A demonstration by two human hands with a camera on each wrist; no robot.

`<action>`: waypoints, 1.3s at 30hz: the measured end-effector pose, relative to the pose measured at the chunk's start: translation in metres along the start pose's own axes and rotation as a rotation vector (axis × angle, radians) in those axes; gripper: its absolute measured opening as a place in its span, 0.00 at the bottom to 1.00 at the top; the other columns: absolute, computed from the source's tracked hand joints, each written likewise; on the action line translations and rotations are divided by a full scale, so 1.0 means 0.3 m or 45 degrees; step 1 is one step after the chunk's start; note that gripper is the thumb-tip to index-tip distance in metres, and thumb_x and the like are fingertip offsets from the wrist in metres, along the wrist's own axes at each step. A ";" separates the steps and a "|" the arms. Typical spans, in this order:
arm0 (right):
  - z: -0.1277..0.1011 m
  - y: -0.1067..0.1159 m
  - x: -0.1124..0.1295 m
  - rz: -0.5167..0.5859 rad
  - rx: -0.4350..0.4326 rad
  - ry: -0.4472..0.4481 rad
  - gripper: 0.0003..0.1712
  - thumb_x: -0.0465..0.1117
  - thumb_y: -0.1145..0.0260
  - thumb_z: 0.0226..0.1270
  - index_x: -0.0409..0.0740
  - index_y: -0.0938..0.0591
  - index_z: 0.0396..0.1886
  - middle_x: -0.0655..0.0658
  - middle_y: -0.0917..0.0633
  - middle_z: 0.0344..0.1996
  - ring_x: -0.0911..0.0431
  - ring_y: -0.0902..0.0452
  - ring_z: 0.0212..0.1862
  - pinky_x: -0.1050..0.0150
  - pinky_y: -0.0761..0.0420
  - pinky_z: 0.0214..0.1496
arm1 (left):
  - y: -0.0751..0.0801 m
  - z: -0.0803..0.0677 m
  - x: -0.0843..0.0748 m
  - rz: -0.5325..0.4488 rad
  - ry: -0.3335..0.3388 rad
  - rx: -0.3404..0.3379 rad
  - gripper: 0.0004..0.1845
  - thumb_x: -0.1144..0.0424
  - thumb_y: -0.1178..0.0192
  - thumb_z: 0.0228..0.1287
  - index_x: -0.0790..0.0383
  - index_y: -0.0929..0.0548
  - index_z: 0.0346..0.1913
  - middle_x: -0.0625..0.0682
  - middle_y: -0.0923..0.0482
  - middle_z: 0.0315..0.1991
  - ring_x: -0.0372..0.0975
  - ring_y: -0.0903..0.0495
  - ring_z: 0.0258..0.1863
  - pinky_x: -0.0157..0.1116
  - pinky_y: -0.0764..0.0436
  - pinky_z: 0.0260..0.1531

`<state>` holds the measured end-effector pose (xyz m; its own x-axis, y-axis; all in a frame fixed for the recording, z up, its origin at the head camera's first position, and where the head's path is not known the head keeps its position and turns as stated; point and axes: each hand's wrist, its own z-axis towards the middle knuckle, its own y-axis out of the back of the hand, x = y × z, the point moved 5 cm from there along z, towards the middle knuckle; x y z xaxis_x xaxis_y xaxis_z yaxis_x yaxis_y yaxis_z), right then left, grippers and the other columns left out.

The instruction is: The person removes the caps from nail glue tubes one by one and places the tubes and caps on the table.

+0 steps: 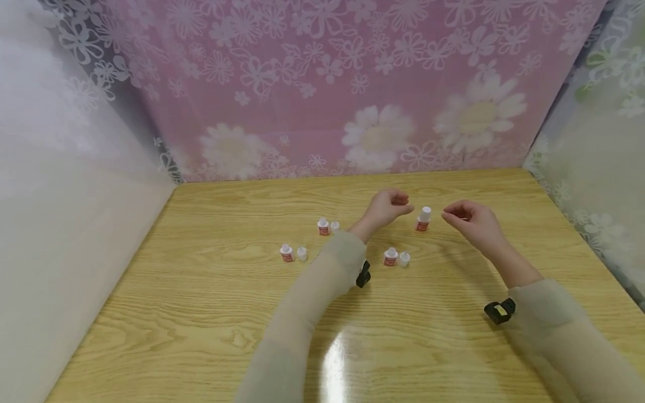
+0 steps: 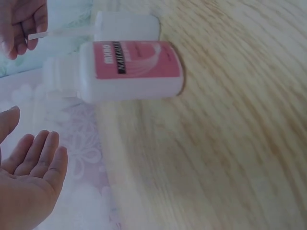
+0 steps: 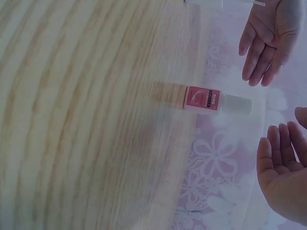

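A capped nail glue bottle (image 1: 423, 219) with a white cap and red label stands upright between the two hands. My left hand (image 1: 385, 208) is just left of it, fingers loosely bent around nothing. On the other side my right hand (image 1: 472, 224) hovers apart from the cap, its fingers relaxed and bare. In the right wrist view that capped bottle (image 3: 203, 98) shows whole, with both hands off it. An uncapped nail glue bottle (image 2: 134, 72) looms close in the left wrist view, and a removed brush cap (image 2: 127, 26) stands behind it, stem up.
Nearer the body is an uncapped bottle (image 1: 390, 257) with its cap (image 1: 404, 259) beside it. Farther left stand two more open bottles, one at the front (image 1: 286, 253) and one behind (image 1: 323, 226), each next to its cap. A flowered pink curtain (image 1: 302, 112) closes the wooden table's far side.
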<state>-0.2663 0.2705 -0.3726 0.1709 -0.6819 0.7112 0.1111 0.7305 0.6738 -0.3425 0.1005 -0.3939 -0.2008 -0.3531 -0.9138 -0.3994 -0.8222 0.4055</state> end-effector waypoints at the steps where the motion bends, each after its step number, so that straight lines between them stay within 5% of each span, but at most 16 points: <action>1: 0.003 0.000 0.000 -0.003 0.000 0.000 0.20 0.48 0.44 0.64 0.34 0.24 0.42 0.37 0.22 0.38 0.53 0.28 0.37 0.71 0.29 0.30 | -0.003 0.001 0.000 0.021 -0.008 0.013 0.18 0.63 0.40 0.57 0.65 0.24 0.50 0.52 0.23 0.44 0.35 0.25 0.41 0.25 0.27 0.35; 12: 0.059 -0.046 -0.051 0.030 0.153 -0.032 0.25 0.48 0.42 0.62 0.31 0.28 0.49 0.32 0.25 0.44 0.40 0.28 0.46 0.49 0.27 0.42 | -0.063 0.023 0.045 0.175 -0.067 0.219 0.21 0.64 0.38 0.55 0.71 0.26 0.51 0.57 0.24 0.46 0.37 0.24 0.42 0.23 0.29 0.37; 27: 0.106 -0.109 -0.065 -0.015 0.186 0.003 0.22 0.43 0.38 0.59 0.31 0.26 0.46 0.33 0.22 0.40 0.42 0.25 0.43 0.52 0.26 0.42 | -0.101 0.036 0.081 0.234 -0.017 0.286 0.18 0.65 0.39 0.56 0.71 0.25 0.48 0.57 0.23 0.43 0.38 0.25 0.42 0.26 0.29 0.40; 39: 0.120 -0.123 -0.075 -0.065 0.140 0.007 0.15 0.42 0.40 0.61 0.33 0.24 0.39 0.37 0.19 0.34 0.47 0.24 0.38 0.54 0.25 0.37 | -0.138 0.054 0.074 0.207 -0.092 0.356 0.11 0.67 0.40 0.57 0.65 0.21 0.43 0.50 0.21 0.38 0.31 0.24 0.36 0.24 0.29 0.37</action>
<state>-0.3093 0.2577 -0.4062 0.1729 -0.7177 0.6745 0.0117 0.6863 0.7272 -0.3448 0.1340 -0.4306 -0.3413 -0.4290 -0.8364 -0.5848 -0.5998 0.5462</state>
